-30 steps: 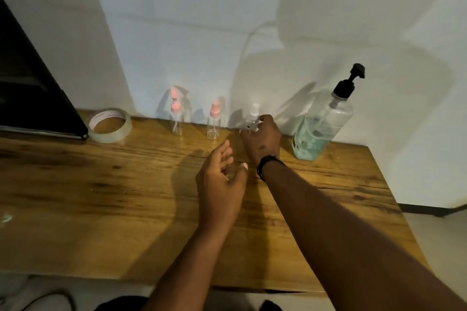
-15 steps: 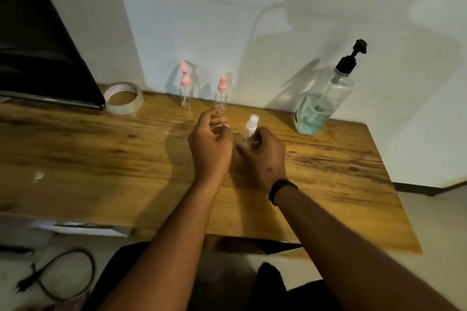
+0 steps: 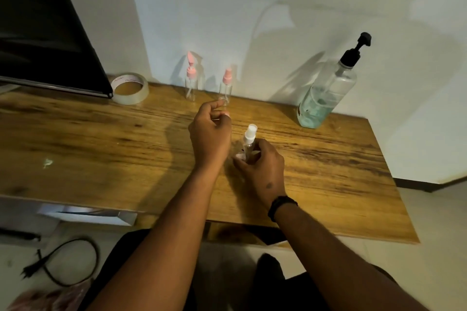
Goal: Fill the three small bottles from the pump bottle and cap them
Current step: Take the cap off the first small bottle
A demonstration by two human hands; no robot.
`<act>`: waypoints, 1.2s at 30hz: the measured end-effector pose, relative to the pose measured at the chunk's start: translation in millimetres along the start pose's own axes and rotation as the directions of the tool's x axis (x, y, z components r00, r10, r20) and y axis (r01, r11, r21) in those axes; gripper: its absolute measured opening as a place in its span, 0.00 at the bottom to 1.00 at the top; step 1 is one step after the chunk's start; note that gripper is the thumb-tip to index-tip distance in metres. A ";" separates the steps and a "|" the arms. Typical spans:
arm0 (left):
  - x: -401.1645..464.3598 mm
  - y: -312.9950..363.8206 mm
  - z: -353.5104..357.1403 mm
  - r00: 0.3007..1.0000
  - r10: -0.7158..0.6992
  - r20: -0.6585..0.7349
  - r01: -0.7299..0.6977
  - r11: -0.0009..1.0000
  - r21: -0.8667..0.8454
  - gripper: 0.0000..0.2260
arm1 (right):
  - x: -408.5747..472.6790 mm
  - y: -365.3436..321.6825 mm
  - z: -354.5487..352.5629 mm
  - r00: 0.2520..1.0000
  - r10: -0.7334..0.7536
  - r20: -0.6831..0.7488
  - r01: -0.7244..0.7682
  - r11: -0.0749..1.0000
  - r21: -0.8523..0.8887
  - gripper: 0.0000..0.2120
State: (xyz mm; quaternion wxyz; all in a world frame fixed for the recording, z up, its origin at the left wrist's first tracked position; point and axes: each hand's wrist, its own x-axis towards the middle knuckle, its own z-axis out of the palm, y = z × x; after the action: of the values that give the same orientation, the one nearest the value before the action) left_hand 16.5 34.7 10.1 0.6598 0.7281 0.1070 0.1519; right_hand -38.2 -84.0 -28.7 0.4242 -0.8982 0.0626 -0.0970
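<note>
My right hand (image 3: 262,171) grips a small clear bottle with a white spray top (image 3: 249,142), upright on the wooden table (image 3: 101,139). My left hand (image 3: 209,134) hovers just left of and beyond it. Its fingertips are pinched on what looks like a small clear cap, which is hard to make out. Two more small clear bottles with pink tops, one (image 3: 190,83) and the other (image 3: 226,86), stand at the wall. The big pump bottle (image 3: 328,91), black pump, partly full of greenish liquid, stands at the back right.
A roll of clear tape (image 3: 129,88) lies at the back left beside a dark screen (image 3: 43,33). The table's right edge (image 3: 394,184) drops to the floor. A black cable (image 3: 63,262) lies on the floor under the near left edge.
My right hand took the white-topped bottle from the wall and brought it to the middle of the table. My left hand closed at the bottle's top, then drew up and away to the left.
</note>
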 end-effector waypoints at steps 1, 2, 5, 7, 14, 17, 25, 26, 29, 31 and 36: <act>-0.1 -0.9 0.3 1.000 0.000 0.007 0.000 1.000 -0.001 0.12 | -2.2 -0.9 -0.6 1.000 -0.014 0.007 0.014 1.000 -0.011 0.23; 0.0 -1.7 0.4 1.000 0.000 0.013 0.000 1.000 -0.008 0.12 | -5.1 -1.7 -2.9 1.000 -0.020 0.003 0.021 0.999 -0.027 0.29; 2.5 -5.5 0.1 1.000 0.003 -0.002 -0.003 0.999 -0.036 0.12 | -10.9 -2.9 -20.8 0.994 -0.006 -0.112 0.013 0.998 0.063 0.36; 5.7 -9.7 -0.1 1.000 0.011 -0.021 -0.012 0.998 -0.064 0.13 | -4.1 -2.7 -39.5 0.964 0.006 -0.265 0.043 0.983 0.179 0.29; 2.0 -14.8 4.2 0.999 0.037 0.015 -0.034 0.989 -0.145 0.12 | 94.9 21.2 -95.1 0.773 0.253 -0.582 -0.148 0.964 0.223 0.40; 0.1 -12.9 6.3 0.996 0.063 0.057 -0.052 0.983 -0.177 0.07 | 124.9 34.8 -99.6 0.777 0.280 -0.564 -0.229 0.960 0.162 0.49; -0.1 -15.3 15.4 0.980 0.089 0.176 -0.051 0.977 -0.207 0.09 | 142.0 53.0 -88.5 0.785 0.318 -0.531 -0.211 0.944 0.253 0.35; -0.3 -15.4 15.2 0.980 0.092 0.178 -0.054 0.977 -0.206 0.09 | 141.9 54.0 -88.6 0.786 0.315 -0.532 -0.212 0.946 0.246 0.34; -0.8 -17.3 14.6 0.978 0.099 0.182 -0.063 0.979 -0.197 0.11 | 139.1 54.8 -92.2 0.802 0.301 -0.515 -0.213 0.951 0.224 0.33; -0.3 -17.7 15.2 0.979 0.088 0.183 -0.054 0.981 -0.186 0.11 | 133.6 54.0 -94.6 0.808 0.303 -0.505 -0.227 0.952 0.207 0.33; -2.2 -13.2 14.9 0.978 0.083 0.190 -0.051 0.985 -0.164 0.07 | 94.7 48.2 -92.4 0.825 0.293 -0.484 -0.215 0.954 0.211 0.32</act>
State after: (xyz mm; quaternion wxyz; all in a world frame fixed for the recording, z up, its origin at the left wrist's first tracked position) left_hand 20.5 21.5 -4.4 0.7173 0.6881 0.0043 0.1096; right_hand 31.5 -202.2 2.9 0.4665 -0.7902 0.2842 -0.2780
